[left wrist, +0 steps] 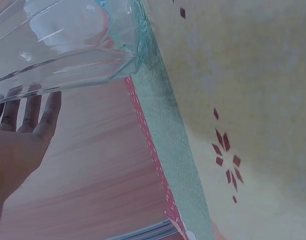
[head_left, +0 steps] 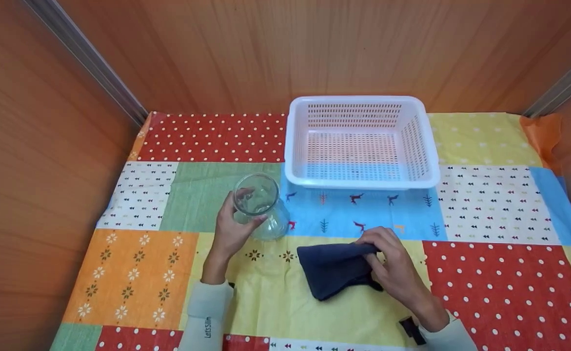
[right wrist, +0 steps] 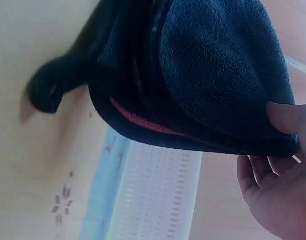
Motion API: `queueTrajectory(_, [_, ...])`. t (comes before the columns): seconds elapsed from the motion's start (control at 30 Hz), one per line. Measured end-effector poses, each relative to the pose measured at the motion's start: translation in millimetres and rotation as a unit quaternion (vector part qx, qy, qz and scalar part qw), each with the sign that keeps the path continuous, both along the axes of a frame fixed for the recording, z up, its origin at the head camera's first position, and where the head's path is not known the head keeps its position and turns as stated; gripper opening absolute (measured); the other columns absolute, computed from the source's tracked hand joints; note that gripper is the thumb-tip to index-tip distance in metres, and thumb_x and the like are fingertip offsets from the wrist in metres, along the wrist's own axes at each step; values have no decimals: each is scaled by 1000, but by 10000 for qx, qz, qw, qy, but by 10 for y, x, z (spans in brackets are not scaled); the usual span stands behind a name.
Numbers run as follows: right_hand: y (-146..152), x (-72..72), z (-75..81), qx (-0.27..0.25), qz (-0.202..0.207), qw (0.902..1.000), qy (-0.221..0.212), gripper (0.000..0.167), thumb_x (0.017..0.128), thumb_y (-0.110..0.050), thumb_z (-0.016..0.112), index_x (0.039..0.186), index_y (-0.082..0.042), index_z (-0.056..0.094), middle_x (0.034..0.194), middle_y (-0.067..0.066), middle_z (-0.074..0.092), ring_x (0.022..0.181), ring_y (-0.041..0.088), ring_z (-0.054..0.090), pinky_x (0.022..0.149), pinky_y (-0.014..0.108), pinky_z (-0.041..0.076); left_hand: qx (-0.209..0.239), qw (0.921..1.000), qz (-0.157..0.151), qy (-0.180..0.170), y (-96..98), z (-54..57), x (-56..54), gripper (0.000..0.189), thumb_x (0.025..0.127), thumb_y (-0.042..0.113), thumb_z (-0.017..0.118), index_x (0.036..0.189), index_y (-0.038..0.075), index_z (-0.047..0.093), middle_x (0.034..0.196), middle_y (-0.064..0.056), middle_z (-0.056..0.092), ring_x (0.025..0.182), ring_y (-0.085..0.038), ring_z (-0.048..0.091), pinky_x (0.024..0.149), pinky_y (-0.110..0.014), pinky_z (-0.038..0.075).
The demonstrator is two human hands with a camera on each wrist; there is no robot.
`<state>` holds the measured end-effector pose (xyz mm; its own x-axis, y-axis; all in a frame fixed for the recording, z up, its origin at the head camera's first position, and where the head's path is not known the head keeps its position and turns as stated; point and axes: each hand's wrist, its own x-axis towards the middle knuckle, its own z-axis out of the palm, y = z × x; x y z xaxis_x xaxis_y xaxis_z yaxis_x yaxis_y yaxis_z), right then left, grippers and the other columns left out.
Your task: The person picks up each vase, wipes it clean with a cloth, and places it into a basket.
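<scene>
My left hand (head_left: 234, 226) grips a clear glass vase (head_left: 273, 222) near its round mouth, thumb on the near side and fingers round the far side. In the left wrist view, the ribbed glass vase (left wrist: 67, 45) lies across the fingers (left wrist: 30, 112). A dark navy cloth (head_left: 331, 268), folded over, hangs from my right hand (head_left: 395, 265), which pinches its upper edge between thumb and fingers. The right wrist view shows the fuzzy cloth (right wrist: 218, 75) with a reddish strip inside its fold and the thumb (right wrist: 283, 117) pressed on its corner.
A white plastic basket (head_left: 363, 184) with slotted walls stands behind the hands, near the back wooden wall (head_left: 285, 53). Wooden panels also enclose the left and right sides. A patchwork-patterned tablecloth (head_left: 139, 278) covers the table, with an orange fold (head_left: 543, 136) at the far right corner.
</scene>
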<state>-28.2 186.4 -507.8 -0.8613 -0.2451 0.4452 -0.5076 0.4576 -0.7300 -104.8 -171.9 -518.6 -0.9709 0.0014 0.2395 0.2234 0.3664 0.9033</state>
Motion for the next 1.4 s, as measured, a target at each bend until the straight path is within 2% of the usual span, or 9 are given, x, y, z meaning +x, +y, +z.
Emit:
queueTrajectory(0.13, [-20, -27, 38, -87, 10, 9999, 48, 46, 83, 26, 71, 108, -12, 73, 113, -4, 67, 110, 16, 57, 101, 12, 46, -34, 10000, -62, -66, 47, -11, 6, 69, 83, 19, 90, 142, 6, 57, 142, -14, 63, 137, -34, 55, 116, -66, 40])
queueTrajectory(0.43, [-102, -124, 94, -124, 139, 9983, 550, 42, 82, 25, 73, 106, -10, 73, 112, 2, 68, 111, 22, 58, 100, 15, 47, -146, 9995, -237, -120, 146, 2, 47, 71, 83, 22, 90, 143, 8, 56, 144, -13, 62, 138, -35, 55, 117, -68, 38])
queueTrajectory(0.87, [-336, -259, 162, -538, 143, 9970, 535, 32, 89, 20, 70, 104, -8, 73, 110, 8, 67, 107, 24, 56, 98, 23, 47, -120, 9986, -483, -191, 299, -17, 89, 73, 81, 20, 93, 143, 7, 56, 143, -12, 62, 135, -34, 55, 115, -66, 43])
queueTrajectory(1.0, [-394, -297, 179, -629, -18, 9965, 542, 31, 90, 19, 71, 105, -8, 73, 111, 10, 67, 110, 25, 56, 101, 23, 47, -74, 9985, -548, -59, 336, -23, 93, 71, 81, 19, 93, 141, 6, 57, 141, -12, 63, 134, -33, 56, 112, -63, 46])
queueTrajectory(1.2, [-514, -365, 169, -813, -351, 9924, 850, 30, 91, 19, 70, 107, -6, 73, 112, 14, 67, 111, 29, 57, 98, 25, 49, 34, 9977, -669, 52, 395, -30, 95, 67, 82, 15, 90, 140, 6, 58, 139, -11, 64, 133, -32, 58, 106, -59, 51])
queueTrajectory(1.4, [-655, -429, 147, -923, -776, 9899, 749, 28, 92, 18, 68, 107, -4, 73, 114, 13, 66, 110, 29, 58, 88, 28, 50, -33, 9975, -712, 38, 451, -28, 117, 70, 80, 19, 92, 140, 8, 58, 139, -11, 64, 133, -31, 57, 106, -59, 52])
